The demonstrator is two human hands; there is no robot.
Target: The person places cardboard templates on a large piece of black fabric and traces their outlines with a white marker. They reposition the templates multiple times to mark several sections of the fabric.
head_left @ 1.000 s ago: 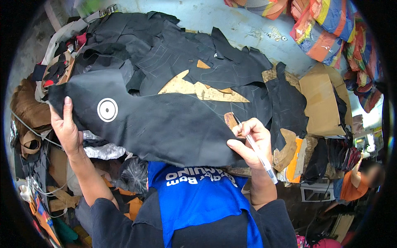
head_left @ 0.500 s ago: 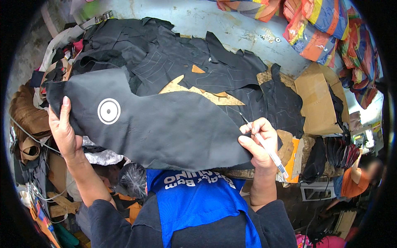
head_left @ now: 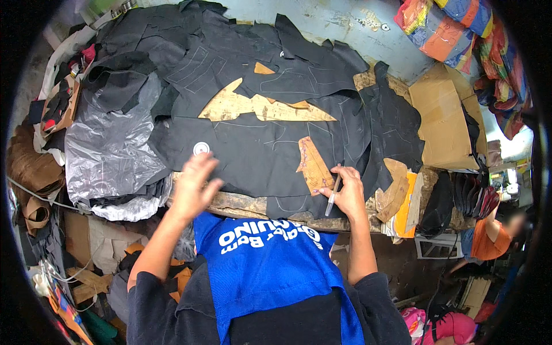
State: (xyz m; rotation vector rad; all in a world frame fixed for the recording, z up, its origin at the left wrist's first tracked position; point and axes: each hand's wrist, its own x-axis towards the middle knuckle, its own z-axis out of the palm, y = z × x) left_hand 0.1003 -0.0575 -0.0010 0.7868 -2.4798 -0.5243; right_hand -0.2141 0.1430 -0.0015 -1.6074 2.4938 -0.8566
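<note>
Left hand is blurred, its fingers spread apart; to its left, crinkled clear plastic sheeting covers dark material. Its fingertips are close to a round white mark on the black sheet, though whether they touch it cannot be told. That sheet lies flat along the near side of the wooden tabletop, below a jagged tan patch and a small orange-brown scrap. Thin pale outlines run across other black pieces farther back. Right of the sheet's middle, a tan pattern piece with dark edge marks rests on the black material at a slant. Beside its lower corner, the right hand pinches a clear-barrelled pen between thumb and fingers. Farther right are a curved tan pattern piece, an orange folder-like item and an open cardboard box. At the far right, well apart, is another person in an orange top.
</note>
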